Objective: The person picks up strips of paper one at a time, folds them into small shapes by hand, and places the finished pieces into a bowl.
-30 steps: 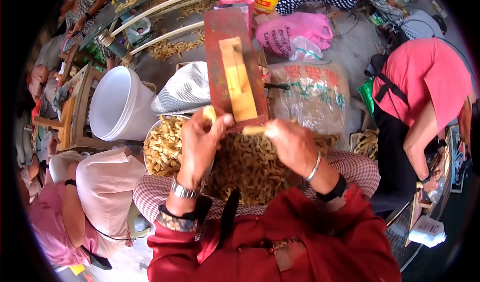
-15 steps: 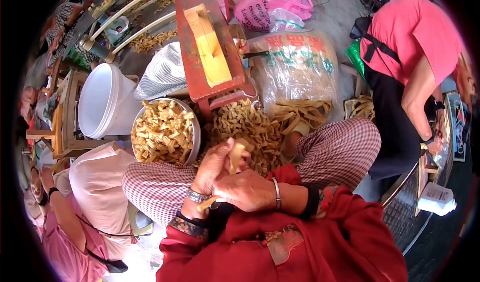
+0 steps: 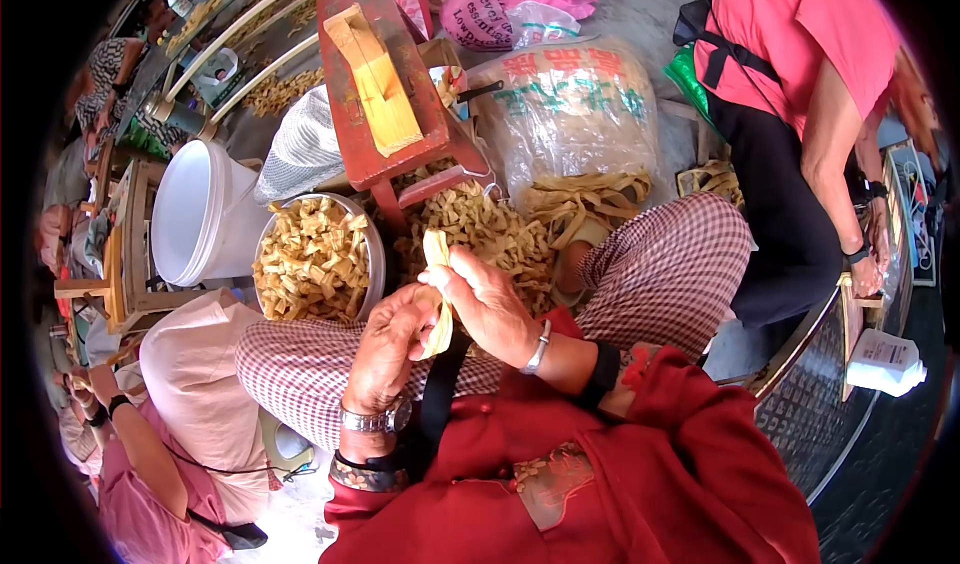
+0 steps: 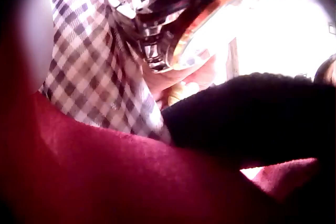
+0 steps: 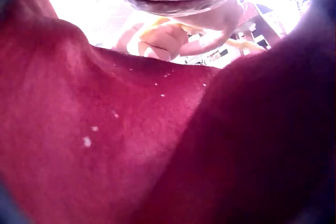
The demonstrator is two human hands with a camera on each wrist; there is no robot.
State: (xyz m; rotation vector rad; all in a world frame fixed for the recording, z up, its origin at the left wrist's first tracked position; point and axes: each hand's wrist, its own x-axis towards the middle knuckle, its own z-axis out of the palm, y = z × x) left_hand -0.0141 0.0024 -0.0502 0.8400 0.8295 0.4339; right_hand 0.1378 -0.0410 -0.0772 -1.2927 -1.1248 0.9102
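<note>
In the head view a pale yellow folded strip (image 3: 437, 249) stands between the two hands above the lap. The left hand (image 3: 392, 342) pinches its lower part, fingers curled. The right hand (image 3: 490, 304) grips the strip higher up with thumb and fingers. Beyond them a red wooden bench (image 3: 350, 144) carries a notched yellow wooden block (image 3: 375, 79), which neither hand touches. Sleeve and watch cover most of the left wrist view, with a bit of the strip (image 4: 176, 94) showing. In the right wrist view, fingers (image 5: 163, 40) curl by the strip, partly overexposed.
A round tub (image 3: 376, 264) heaped with folded pieces stands left of a loose pile (image 3: 480, 229) on the ground. Behind are a white bucket (image 3: 190, 214) and a plastic-wrapped sack (image 3: 575, 114). People sit or bend at both sides.
The hands came back from the bench end to above the lap, and the right hand has since risen along the strip, which now stands more upright. The view shifted, moving the bench up and left.
</note>
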